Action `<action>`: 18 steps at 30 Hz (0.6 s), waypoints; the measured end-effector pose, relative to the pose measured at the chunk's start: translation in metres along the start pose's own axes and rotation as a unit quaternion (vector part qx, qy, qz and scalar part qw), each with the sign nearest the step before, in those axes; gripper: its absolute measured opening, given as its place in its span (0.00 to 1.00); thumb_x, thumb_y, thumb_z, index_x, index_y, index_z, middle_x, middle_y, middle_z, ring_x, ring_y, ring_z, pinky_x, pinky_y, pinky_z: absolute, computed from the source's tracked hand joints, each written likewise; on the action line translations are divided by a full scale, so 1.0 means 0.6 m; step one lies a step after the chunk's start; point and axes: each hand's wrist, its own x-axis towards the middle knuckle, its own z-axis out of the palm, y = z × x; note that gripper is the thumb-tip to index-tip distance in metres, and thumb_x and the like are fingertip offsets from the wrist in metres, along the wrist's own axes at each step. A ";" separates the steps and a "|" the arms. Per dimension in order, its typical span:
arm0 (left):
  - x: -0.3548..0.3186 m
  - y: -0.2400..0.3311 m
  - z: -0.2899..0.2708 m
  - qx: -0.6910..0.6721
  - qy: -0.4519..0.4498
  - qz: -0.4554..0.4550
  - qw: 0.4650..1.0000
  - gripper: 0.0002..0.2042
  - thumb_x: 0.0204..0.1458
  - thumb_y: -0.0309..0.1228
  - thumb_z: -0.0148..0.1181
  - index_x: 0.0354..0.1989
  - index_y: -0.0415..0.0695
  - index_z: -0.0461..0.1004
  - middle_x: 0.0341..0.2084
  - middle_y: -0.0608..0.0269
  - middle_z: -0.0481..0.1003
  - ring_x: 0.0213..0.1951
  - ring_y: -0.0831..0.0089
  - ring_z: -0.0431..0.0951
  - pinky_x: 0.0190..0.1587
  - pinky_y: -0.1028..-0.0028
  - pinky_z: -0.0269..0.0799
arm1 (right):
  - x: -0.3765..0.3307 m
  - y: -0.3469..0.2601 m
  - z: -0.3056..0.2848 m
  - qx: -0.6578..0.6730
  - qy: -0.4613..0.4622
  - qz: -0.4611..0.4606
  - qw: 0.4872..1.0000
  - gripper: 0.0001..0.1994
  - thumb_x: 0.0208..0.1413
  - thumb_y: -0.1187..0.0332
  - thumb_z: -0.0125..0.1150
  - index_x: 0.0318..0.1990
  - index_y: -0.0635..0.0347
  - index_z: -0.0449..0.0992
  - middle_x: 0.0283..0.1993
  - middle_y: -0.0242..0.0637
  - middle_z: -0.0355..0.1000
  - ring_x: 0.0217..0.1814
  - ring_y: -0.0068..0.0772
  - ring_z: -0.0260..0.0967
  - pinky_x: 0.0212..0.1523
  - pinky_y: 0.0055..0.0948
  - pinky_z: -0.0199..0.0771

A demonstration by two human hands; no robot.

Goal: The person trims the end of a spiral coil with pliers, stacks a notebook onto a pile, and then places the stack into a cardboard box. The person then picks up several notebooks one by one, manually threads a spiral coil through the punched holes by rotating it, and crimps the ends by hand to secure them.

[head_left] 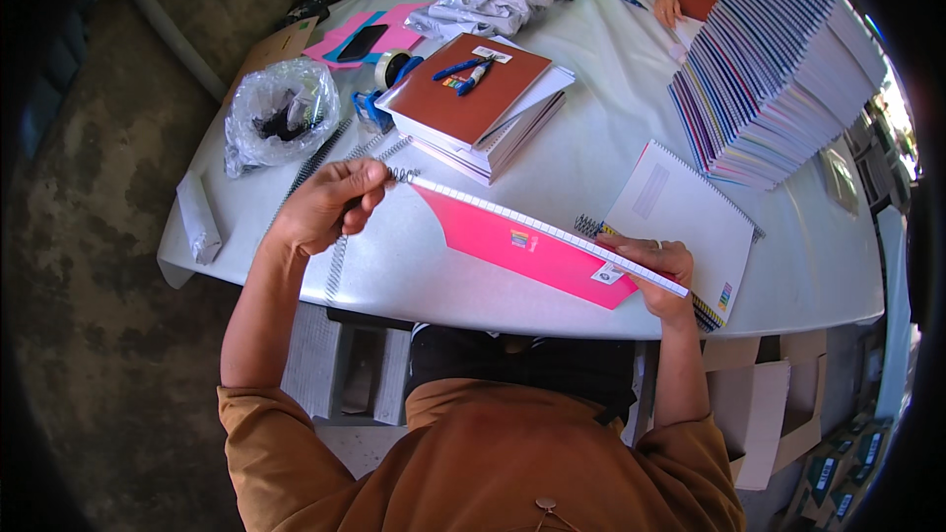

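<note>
A pink-covered notebook point(522, 248) is held up over the near side of the table, its punched white edge turned upward. My right hand point(658, 271) grips its right end, thumb on top. At its left end, my left hand point(340, 199) pinches a dark spiral binding coil point(402, 175) by the punched edge; how far the coil is threaded is hard to tell. A white-covered spiral notebook point(680, 222) lies on the table beyond my right hand. Loose coils point(313, 160) lie left of the pink notebook, near my left hand.
Pliers point(463, 72) rest on a brown-covered stack point(468, 89) beside a tape roll point(392, 67). A tall notebook stack point(769, 79) leans at the right. Plastic bags point(281, 118), a phone point(363, 42) and a paper roll point(197, 219) lie leftward. Another person's hand point(667, 8) works at the far side.
</note>
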 end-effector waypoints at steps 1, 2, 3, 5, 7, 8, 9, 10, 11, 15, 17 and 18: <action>-0.003 0.004 -0.005 0.032 0.005 0.042 0.999 0.09 0.50 0.35 0.61 0.32 0.43 0.71 0.18 0.70 0.66 0.19 0.83 0.64 0.19 0.84 0.58 | 0.000 0.003 0.001 0.019 -0.004 -0.010 1.000 0.12 0.45 0.82 0.58 0.39 0.68 0.77 0.39 0.51 0.75 0.40 0.39 0.76 0.41 0.27 0.74; -0.005 0.005 -0.003 0.033 0.007 0.041 0.999 0.09 0.50 0.35 0.61 0.32 0.43 0.71 0.18 0.70 0.66 0.19 0.83 0.64 0.19 0.84 0.58 | 0.000 -0.002 0.000 0.021 -0.005 -0.010 1.000 0.12 0.45 0.82 0.58 0.39 0.68 0.77 0.39 0.51 0.75 0.40 0.39 0.76 0.41 0.27 0.74; -0.008 0.005 0.002 0.217 0.052 0.174 0.959 0.09 0.48 0.33 0.62 0.34 0.43 0.71 0.20 0.69 0.67 0.24 0.81 0.66 0.25 0.81 0.61 | 0.003 -0.014 0.000 -0.046 -0.007 0.047 0.998 0.11 0.45 0.82 0.59 0.39 0.68 0.77 0.37 0.48 0.75 0.37 0.34 0.75 0.38 0.26 0.74; -0.020 0.027 0.043 0.427 0.108 0.304 0.845 0.11 0.45 0.31 0.64 0.36 0.42 0.72 0.29 0.63 0.72 0.37 0.70 0.70 0.40 0.73 0.64 | -0.009 -0.012 0.001 -0.071 0.042 0.133 0.988 0.08 0.47 0.80 0.61 0.37 0.68 0.77 0.32 0.38 0.76 0.30 0.21 0.69 0.32 0.21 0.70; -0.021 0.033 0.041 0.507 0.057 0.302 0.805 0.11 0.44 0.29 0.64 0.36 0.42 0.72 0.33 0.61 0.72 0.38 0.68 0.70 0.42 0.71 0.63 | -0.013 -0.006 0.005 -0.054 0.064 0.138 0.987 0.08 0.46 0.78 0.62 0.36 0.69 0.77 0.30 0.38 0.75 0.29 0.21 0.69 0.32 0.21 0.70; -0.021 0.040 0.045 0.583 0.007 0.297 0.757 0.12 0.43 0.27 0.65 0.36 0.42 0.72 0.36 0.58 0.72 0.38 0.65 0.70 0.43 0.70 0.62 | -0.013 -0.006 0.006 -0.036 0.085 0.143 0.985 0.08 0.46 0.77 0.63 0.35 0.70 0.76 0.28 0.37 0.75 0.28 0.21 0.70 0.32 0.20 0.69; -0.022 0.052 0.052 0.521 0.004 0.208 0.828 0.11 0.43 0.27 0.64 0.35 0.41 0.72 0.39 0.56 0.71 0.41 0.61 0.70 0.46 0.67 0.61 | -0.014 -0.007 0.005 -0.036 0.086 0.143 0.985 0.08 0.46 0.77 0.63 0.35 0.70 0.76 0.28 0.37 0.75 0.28 0.21 0.70 0.32 0.20 0.69; -0.021 0.059 0.060 0.520 0.004 0.208 0.828 0.11 0.43 0.27 0.64 0.35 0.41 0.72 0.39 0.56 0.71 0.41 0.61 0.70 0.46 0.67 0.61 | -0.015 -0.008 0.003 -0.050 0.072 0.140 0.986 0.09 0.46 0.77 0.63 0.36 0.70 0.76 0.29 0.36 0.75 0.30 0.21 0.70 0.33 0.20 0.70; -0.020 0.063 0.066 0.590 0.037 0.226 0.774 0.12 0.45 0.27 0.62 0.39 0.41 0.72 0.41 0.55 0.71 0.43 0.60 0.70 0.48 0.67 0.61 | -0.017 -0.010 0.002 -0.065 0.058 0.136 0.987 0.09 0.46 0.77 0.63 0.37 0.69 0.76 0.30 0.36 0.75 0.31 0.21 0.70 0.34 0.21 0.70; -0.022 0.068 0.074 0.663 0.053 0.275 0.694 0.17 0.47 0.28 0.60 0.47 0.41 0.68 0.44 0.53 0.71 0.49 0.56 0.68 0.53 0.65 0.59 | -0.031 -0.001 0.016 0.015 0.085 0.158 0.984 0.07 0.47 0.78 0.63 0.36 0.68 0.76 0.31 0.33 0.75 0.33 0.19 0.69 0.36 0.19 0.70; -0.024 0.082 0.069 0.642 -0.015 0.233 0.730 0.15 0.49 0.27 0.59 0.46 0.39 0.69 0.41 0.51 0.73 0.49 0.57 0.70 0.53 0.66 0.61 | -0.035 0.003 0.018 0.017 0.084 0.192 0.978 0.08 0.48 0.78 0.62 0.37 0.69 0.76 0.32 0.33 0.75 0.33 0.18 0.69 0.37 0.20 0.70; -0.024 0.094 0.070 0.642 -0.016 0.233 0.730 0.15 0.49 0.27 0.59 0.46 0.39 0.69 0.41 0.51 0.73 0.49 0.57 0.70 0.53 0.66 0.61 | -0.034 0.000 0.019 0.016 0.086 0.192 0.977 0.08 0.48 0.78 0.62 0.37 0.69 0.76 0.32 0.33 0.75 0.33 0.18 0.69 0.37 0.20 0.70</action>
